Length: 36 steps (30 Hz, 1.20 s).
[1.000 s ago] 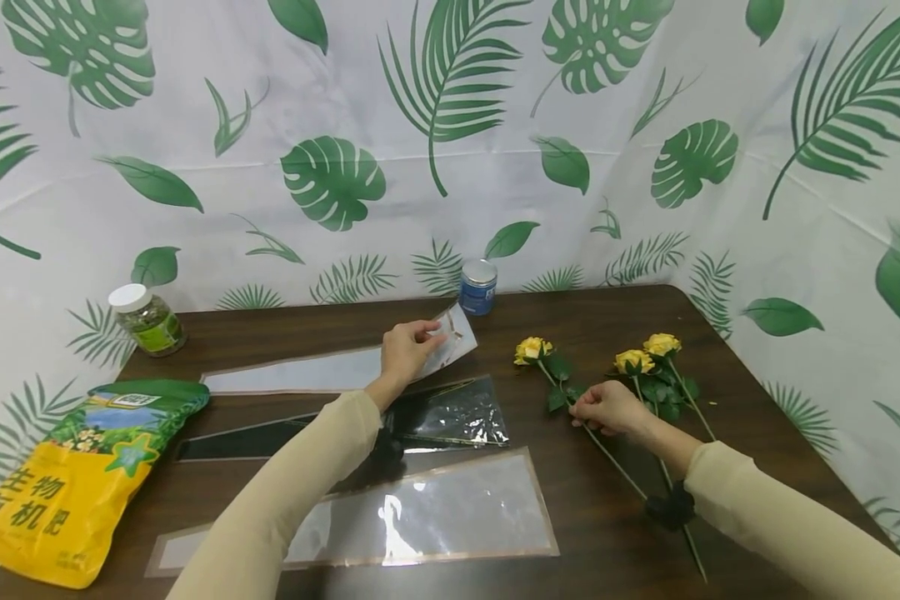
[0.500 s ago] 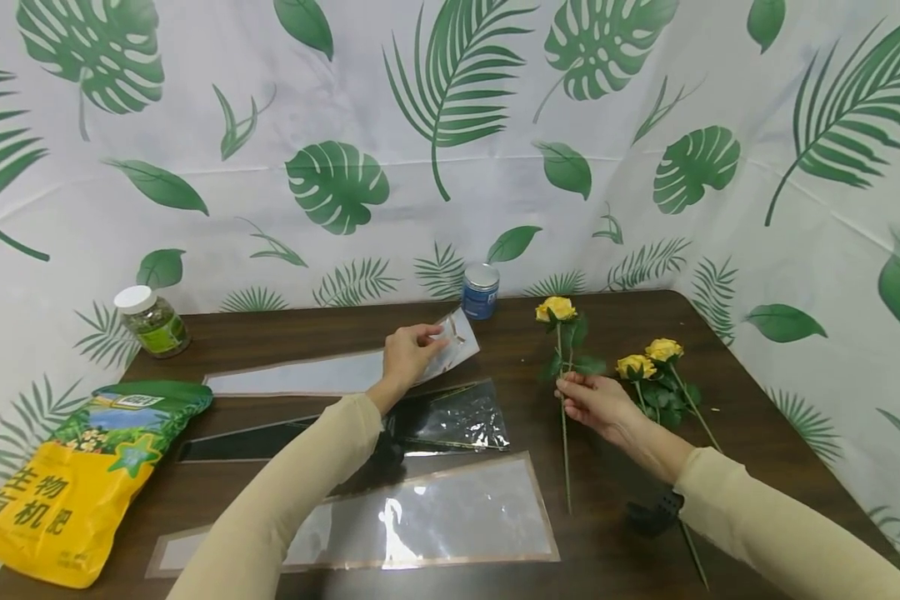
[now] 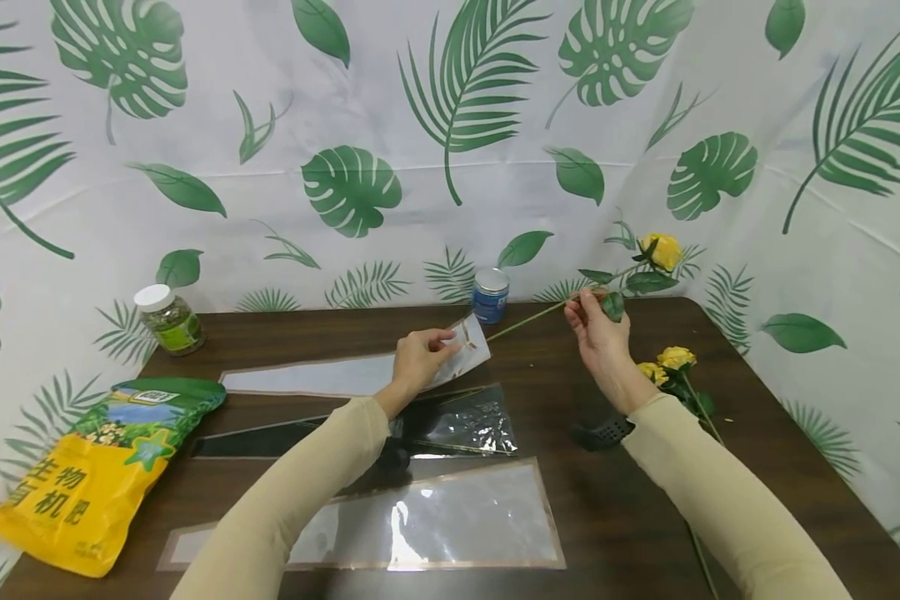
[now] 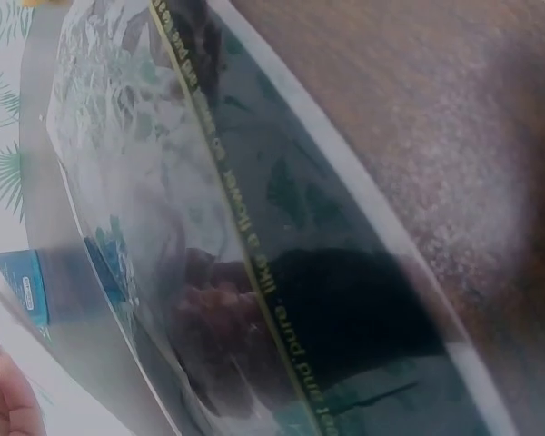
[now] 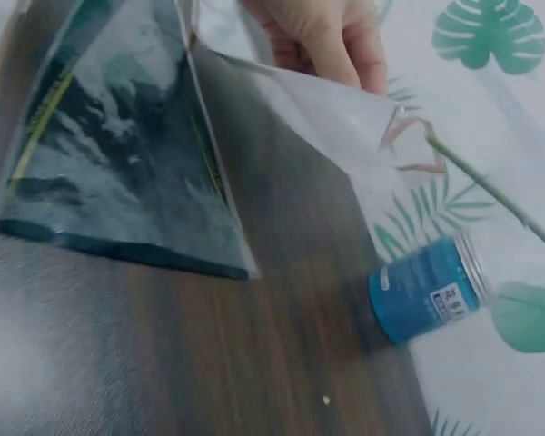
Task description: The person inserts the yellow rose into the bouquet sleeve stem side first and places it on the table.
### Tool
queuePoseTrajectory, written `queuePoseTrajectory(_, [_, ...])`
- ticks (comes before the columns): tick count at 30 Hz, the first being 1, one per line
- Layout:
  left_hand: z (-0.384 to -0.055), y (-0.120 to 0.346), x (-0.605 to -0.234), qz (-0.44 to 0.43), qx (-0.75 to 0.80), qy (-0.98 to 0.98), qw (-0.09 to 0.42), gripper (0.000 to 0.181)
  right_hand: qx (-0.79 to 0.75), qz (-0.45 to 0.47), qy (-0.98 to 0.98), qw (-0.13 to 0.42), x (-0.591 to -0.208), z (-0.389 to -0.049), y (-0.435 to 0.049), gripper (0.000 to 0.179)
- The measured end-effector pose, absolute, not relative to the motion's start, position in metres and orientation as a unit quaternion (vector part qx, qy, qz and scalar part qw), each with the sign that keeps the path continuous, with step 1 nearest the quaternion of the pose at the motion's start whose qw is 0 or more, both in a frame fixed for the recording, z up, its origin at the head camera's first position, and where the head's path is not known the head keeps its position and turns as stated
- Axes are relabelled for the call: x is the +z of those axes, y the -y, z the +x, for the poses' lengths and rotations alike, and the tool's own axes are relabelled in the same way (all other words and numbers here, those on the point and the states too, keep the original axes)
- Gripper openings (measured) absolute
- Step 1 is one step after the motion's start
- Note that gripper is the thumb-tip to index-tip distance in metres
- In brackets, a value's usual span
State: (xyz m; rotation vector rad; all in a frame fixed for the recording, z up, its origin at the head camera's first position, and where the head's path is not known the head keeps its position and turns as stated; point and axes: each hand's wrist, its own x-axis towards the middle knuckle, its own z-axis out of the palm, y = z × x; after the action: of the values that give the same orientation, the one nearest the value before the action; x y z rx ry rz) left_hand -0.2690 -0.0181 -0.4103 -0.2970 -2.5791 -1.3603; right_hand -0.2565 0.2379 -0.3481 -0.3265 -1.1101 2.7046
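Between the thumb and fingers of my left hand [image 3: 417, 360] is the raised wide end of a white flower sleeve [image 3: 307, 377], whose narrow part lies flat leftward. My right hand [image 3: 602, 340] pinches a yellow rose [image 3: 662, 252] by its stem below the bloom, holding it up above the table's back edge. The stem slants down left, its cut end right at the sleeve's mouth. In the right wrist view the stem [image 5: 500, 195] meets the brown-marked edge of the sleeve [image 5: 336, 118]. Left fingers [image 4: 14, 395] show at the left wrist view's lower left corner.
A dark sleeve with gold lettering [image 4: 236, 227] and a clear, pale-bordered sleeve [image 3: 450, 521] lie nearer on the table. Two yellow roses [image 3: 675, 358] lie to the right. A blue tin [image 3: 491, 296], a white-lidded jar [image 3: 172, 321] and a yellow-green bag [image 3: 82, 492] stand or lie around.
My right hand has lifted one rose off the table, swung its stem end leftward and brought it up to the white sleeve. My left hand keeps its pinch on the sleeve.
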Motion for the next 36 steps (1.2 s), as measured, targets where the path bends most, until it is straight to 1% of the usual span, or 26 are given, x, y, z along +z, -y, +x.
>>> queuePoseTrajectory(2, [-0.268,0.018,-0.410,-0.104,-0.462,0.875,0.103,0.024,0.907,-0.119,0.377,0.145,-0.350,-0.263,-0.233,0.012])
queuePoseTrajectory(4, [-0.268,0.017,-0.409,-0.105,-0.460,0.876,0.103,0.024,0.894,-0.126,0.390,0.178,-0.354,-0.267,-0.228,0.015])
queuePoseTrajectory(7, [-0.269,0.016,-0.409,-0.107,-0.456,0.877,0.109,0.024,0.874,-0.139,0.421,0.202,-0.364,-0.269,-0.220,0.017])
queuePoseTrajectory(10, [-0.269,0.015,-0.409,-0.113,-0.454,0.877,0.112,0.024,0.857,-0.138,0.453,0.201,-0.376,-0.268,-0.210,0.014])
queuePoseTrajectory(16, [-0.269,0.012,-0.407,-0.120,-0.451,0.876,0.121,0.023,0.835,-0.117,0.509,0.174,-0.393,-0.266,-0.192,0.007])
queuePoseTrajectory(22, [-0.271,0.010,-0.405,-0.120,-0.452,0.873,0.138,0.024,0.813,-0.123,0.546,0.158,-0.397,-0.264,-0.184,0.009])
queuePoseTrajectory(24, [-0.271,0.008,-0.404,-0.122,-0.453,0.872,0.142,0.024,0.806,-0.139,0.556,0.148,-0.397,-0.264,-0.182,0.010])
queuePoseTrajectory(27, [-0.270,0.003,-0.405,-0.131,-0.450,0.868,0.161,0.023,0.803,-0.160,0.557,0.136,-0.396,-0.263,-0.178,0.013])
queuePoseTrajectory(31, [-0.270,-0.001,-0.405,-0.153,-0.446,0.861,0.191,0.021,0.799,-0.173,0.555,0.154,-0.394,-0.265,-0.174,0.013])
queuePoseTrajectory(36, [-0.272,-0.004,-0.403,-0.166,-0.437,0.860,0.205,0.021,0.790,-0.165,0.552,0.207,-0.386,-0.265,-0.172,0.012])
